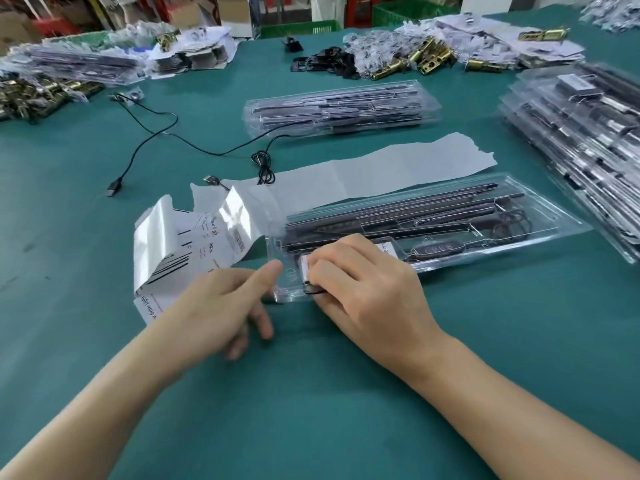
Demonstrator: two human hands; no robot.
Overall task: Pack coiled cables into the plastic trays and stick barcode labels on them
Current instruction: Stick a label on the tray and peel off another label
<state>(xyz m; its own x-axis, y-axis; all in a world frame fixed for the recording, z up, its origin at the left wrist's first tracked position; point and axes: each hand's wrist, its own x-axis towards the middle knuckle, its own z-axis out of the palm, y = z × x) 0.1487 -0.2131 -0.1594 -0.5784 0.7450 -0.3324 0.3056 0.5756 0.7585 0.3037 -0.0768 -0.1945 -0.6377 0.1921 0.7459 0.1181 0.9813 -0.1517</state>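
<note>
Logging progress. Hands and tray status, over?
Right hand presses white barcode label onto clear plastic tray. Left hand open, thumb against tray's end. Curled backing sheet alongside, not blocking.

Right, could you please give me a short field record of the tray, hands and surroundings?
tray: clear plastic tray holding dark light bars and a cable, on the green table
right hand: on the barcode label at the tray's left end
left hand: open, thumb at that end
label sheet: left of the tray
loose USB cable: behind it
packed trays: stacked behind and at right
</note>
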